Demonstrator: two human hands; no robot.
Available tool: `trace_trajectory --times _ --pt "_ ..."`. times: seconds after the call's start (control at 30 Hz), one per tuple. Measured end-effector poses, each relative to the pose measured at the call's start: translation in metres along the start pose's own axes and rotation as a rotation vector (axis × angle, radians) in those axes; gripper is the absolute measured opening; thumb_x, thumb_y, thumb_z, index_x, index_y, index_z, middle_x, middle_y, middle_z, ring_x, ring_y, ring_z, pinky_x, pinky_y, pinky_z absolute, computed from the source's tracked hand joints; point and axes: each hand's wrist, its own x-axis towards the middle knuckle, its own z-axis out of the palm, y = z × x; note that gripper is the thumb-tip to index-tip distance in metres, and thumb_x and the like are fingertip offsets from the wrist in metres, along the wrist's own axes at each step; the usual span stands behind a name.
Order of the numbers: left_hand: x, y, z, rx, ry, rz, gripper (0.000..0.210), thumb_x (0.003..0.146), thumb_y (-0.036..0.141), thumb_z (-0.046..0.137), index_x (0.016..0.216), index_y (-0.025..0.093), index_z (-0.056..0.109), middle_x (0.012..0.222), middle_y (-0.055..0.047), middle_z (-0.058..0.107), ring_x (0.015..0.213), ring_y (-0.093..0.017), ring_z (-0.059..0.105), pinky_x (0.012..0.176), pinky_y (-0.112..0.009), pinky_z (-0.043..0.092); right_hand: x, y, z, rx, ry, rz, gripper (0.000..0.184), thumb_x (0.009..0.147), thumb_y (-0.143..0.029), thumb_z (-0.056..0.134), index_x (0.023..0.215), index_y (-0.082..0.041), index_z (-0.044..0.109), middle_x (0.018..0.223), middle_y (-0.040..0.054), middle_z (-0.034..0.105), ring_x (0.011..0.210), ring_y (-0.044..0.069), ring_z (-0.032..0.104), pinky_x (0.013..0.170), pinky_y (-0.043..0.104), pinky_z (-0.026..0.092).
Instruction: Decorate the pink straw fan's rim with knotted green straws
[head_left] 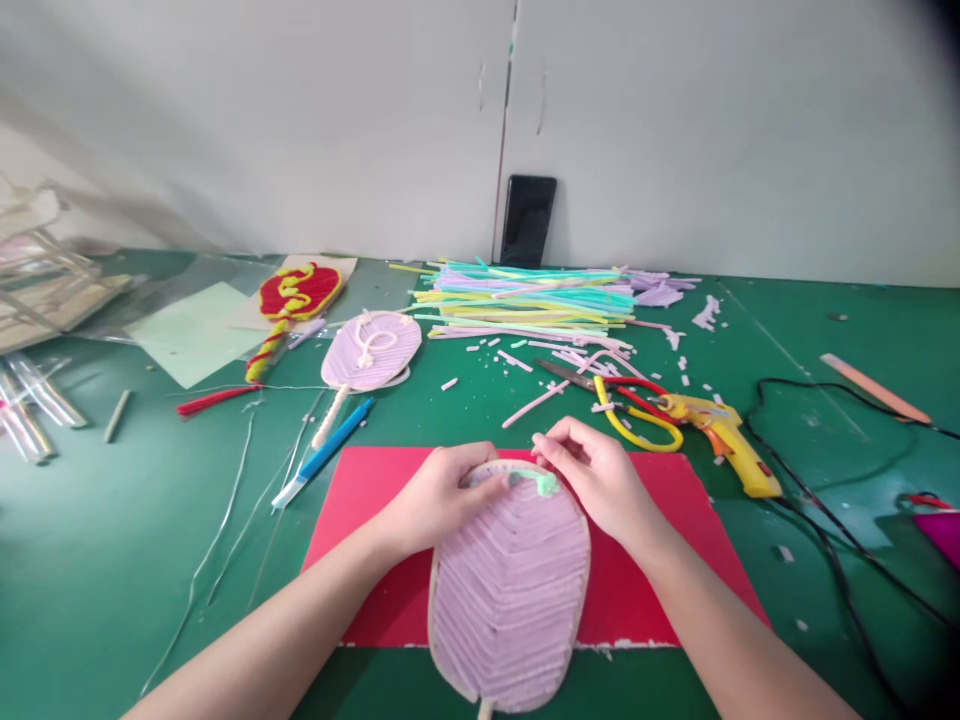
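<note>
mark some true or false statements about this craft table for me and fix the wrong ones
1. The left hand holds the oval lilac ribbed fan. True.
2. The black rectangular phone lies flat. False: the phone leans against the pale grey panel.
3. The yellow plastic glue gun rests on the red rectangular board. False: it lies off the board, on the green table.
4. Mint-green trim sits near the fan's far edge. True.
5. Thin pastel strips lie beyond the board. True.
</note>
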Motion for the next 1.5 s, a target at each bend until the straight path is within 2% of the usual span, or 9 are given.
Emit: trace_trajectory --times 0.23,0.5,0.63,0.7,0.8,0.9,1.07,1.27,1.5 --pt "0.0 -0.001 0.001 -0.071 0.019 -0.02 0.031 0.082 0.043 0.049 0.068 0.016 0.048 0.062 0.005 0.039 0.057 -0.009 0.034 0.05 -0.018 0.028 0.004 0.004 -0.002 0.046 0.047 -0.042 0.036 0.089 -0.05 0.042 0.067 -0.021 0.048 0.064 -0.0007 0.055 0.065 0.014 0.056 0.064 0.025 0.045" --pt "0.0 -0.005 -0.003 -0.217 0.095 -0.039 0.037 0.081 0.049 0.05 0.066 0.016 0.046 0.064 0.004 0.039 0.06 -0.009 0.038 0.052 -0.018 0.029 0.003 0.004 -0.005 0.033 0.262 -0.062 0.045 0.09 -0.049 0.042 0.054 -0.021 0.042 0.049 -0.0031 0.044 0.05 0.011 0.046 0.057 0.026 0.04" --pt "0.001 -0.005 -0.005 -0.29 0.141 -0.053 0.037 0.081 0.049 0.051 0.067 0.016 0.045 0.062 0.005 0.037 0.057 -0.008 0.035 0.051 -0.018 0.027 0.004 0.007 -0.002 0.043 0.306 -0.08 0.025 0.079 -0.046 0.06 0.078 -0.021 0.054 0.078 0.0022 0.061 0.07 0.015 0.058 0.06 0.027 0.046" --pt "0.001 -0.004 -0.005 -0.302 0.161 -0.053 0.036 0.081 0.048 0.051 0.066 0.016 0.044 0.061 0.005 0.036 0.056 -0.008 0.033 0.049 -0.018 0.025 0.004 0.006 0.0 0.049 0.323 -0.112 0.028 0.073 -0.042 0.067 0.088 -0.022 0.055 0.096 0.0055 0.063 0.081 0.018 0.06 0.063 0.028 0.049" --pt "0.001 -0.003 -0.005 -0.307 0.172 -0.05 0.036 0.081 0.047 0.051 0.066 0.015 0.044 0.06 0.006 0.035 0.055 -0.007 0.033 0.049 -0.018 0.024 0.002 0.003 0.0 -0.021 0.296 -0.077 0.022 0.075 -0.041 0.065 0.077 -0.02 0.059 0.076 0.0031 0.065 0.07 0.017 0.06 0.061 0.027 0.048" --pt "0.001 -0.004 -0.004 -0.311 0.182 -0.054 0.035 0.082 0.046 0.051 0.066 0.016 0.044 0.06 0.006 0.036 0.055 -0.007 0.033 0.049 -0.017 0.025 -0.001 0.001 0.0 -0.027 0.269 -0.014 0.035 0.084 -0.047 0.052 0.064 -0.019 0.059 0.058 0.0015 0.061 0.058 0.015 0.057 0.057 0.026 0.046" --pt "0.001 -0.005 -0.004 -0.278 0.192 -0.05 0.034 0.082 0.045 0.05 0.066 0.016 0.044 0.061 0.006 0.037 0.056 -0.007 0.034 0.049 -0.017 0.025 -0.003 -0.001 0.001 0.079 0.176 0.02 0.044 0.088 -0.053 0.04 0.07 -0.02 0.062 0.063 0.002 0.061 0.064 0.015 0.057 0.058 0.025 0.043" --pt "0.001 -0.005 -0.003 -0.23 0.181 -0.027 0.033 0.083 0.045 0.051 0.068 0.015 0.048 0.062 0.004 0.04 0.058 -0.008 0.036 0.051 -0.018 0.028 -0.007 -0.008 0.003 0.041 -0.118 0.001 0.027 0.085 -0.046 0.051 0.082 -0.021 0.058 0.071 -0.0016 0.054 0.066 0.012 0.047 0.056 0.022 0.035" --pt "0.001 -0.006 -0.002 -0.437 0.172 -0.004 0.04 0.088 0.05 0.037 0.079 0.015 0.054 0.072 0.001 0.052 0.069 -0.012 0.046 0.063 -0.021 0.038 -0.006 -0.006 0.003 0.041 -0.043 0.023 0.026 0.082 -0.04 0.056 0.069 -0.019 0.049 0.061 -0.0051 0.034 0.057 0.009 0.033 0.05 0.021 0.027"
